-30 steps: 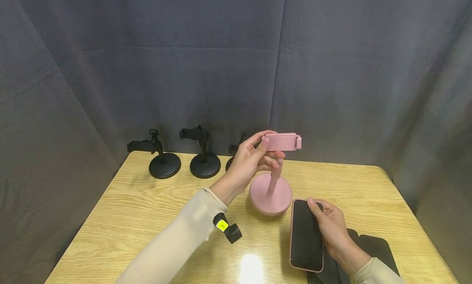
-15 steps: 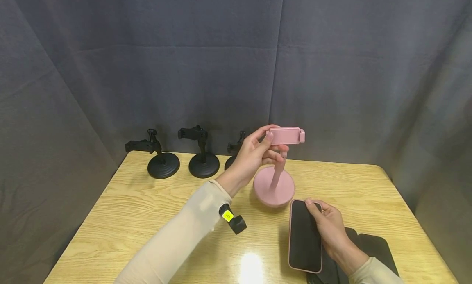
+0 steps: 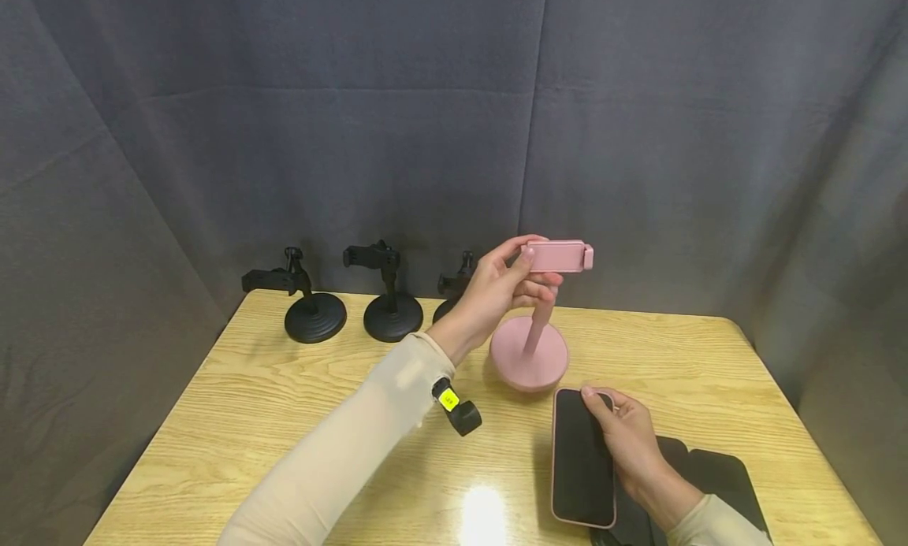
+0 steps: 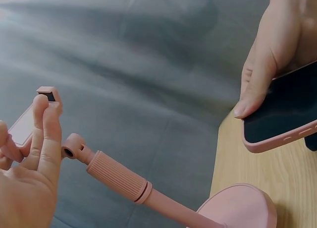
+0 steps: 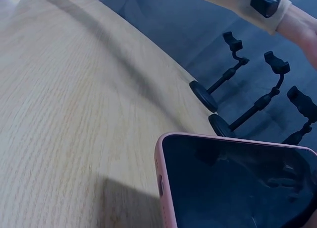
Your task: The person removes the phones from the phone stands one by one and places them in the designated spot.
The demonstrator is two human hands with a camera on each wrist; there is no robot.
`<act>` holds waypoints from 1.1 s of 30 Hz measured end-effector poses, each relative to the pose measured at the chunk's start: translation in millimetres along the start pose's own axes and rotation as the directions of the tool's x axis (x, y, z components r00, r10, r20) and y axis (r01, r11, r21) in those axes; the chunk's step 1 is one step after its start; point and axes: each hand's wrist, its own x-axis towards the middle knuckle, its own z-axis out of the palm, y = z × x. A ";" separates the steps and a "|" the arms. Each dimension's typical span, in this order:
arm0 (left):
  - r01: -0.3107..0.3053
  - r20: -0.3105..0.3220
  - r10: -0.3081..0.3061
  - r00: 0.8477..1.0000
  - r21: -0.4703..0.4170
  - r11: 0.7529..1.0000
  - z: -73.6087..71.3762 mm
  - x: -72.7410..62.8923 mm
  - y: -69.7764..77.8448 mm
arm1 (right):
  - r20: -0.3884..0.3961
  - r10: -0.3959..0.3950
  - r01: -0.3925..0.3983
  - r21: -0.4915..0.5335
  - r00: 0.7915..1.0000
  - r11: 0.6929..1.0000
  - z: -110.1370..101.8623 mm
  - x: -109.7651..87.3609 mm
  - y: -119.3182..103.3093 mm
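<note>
A pink phone stand [image 3: 529, 354] with a round base stands on the table, its post leaning slightly right. My left hand [image 3: 499, 288] pinches the left end of its pink clamp [image 3: 558, 257], thumb on the front face and other fingers behind and below. In the left wrist view the ribbed collar [image 4: 119, 176] and hinge of the post show below the fingers. My right hand [image 3: 630, 442] holds a phone [image 3: 583, 458] in a pink case by its upper right side, thumb on the dark screen. The phone is upright, in front of the stand; the right wrist view shows its screen [image 5: 237, 183] close up.
Three black phone stands line the table's back left: one [image 3: 315, 317] at the far left, another [image 3: 393, 316] beside it, and a third [image 3: 454, 284] partly behind my left arm. Dark flat phones [image 3: 723, 483] lie under my right wrist. A grey curtain [image 3: 355, 136] hangs behind the table.
My left hand has moved right and up with the clamp, and the pink stand has shifted a little right and back. My right hand and the phone have drifted slightly left.
</note>
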 end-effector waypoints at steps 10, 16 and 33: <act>0.015 -0.009 -0.015 1.000 0.007 1.000 2.4 10.4 -0.7 | -0.031 0.013 -0.012 0.006 0.999 1.000 5.2 3.5 4.3; 0.029 -0.017 -0.029 0.999 0.008 1.000 3.1 15.3 -1.9 | -0.012 0.018 -0.018 -0.009 1.000 1.000 7.4 2.7 6.5; 0.101 -0.024 -0.100 0.995 0.051 0.994 10.4 31.0 -5.2 | -0.003 0.034 -0.034 -0.036 0.999 0.999 10.0 -1.3 8.6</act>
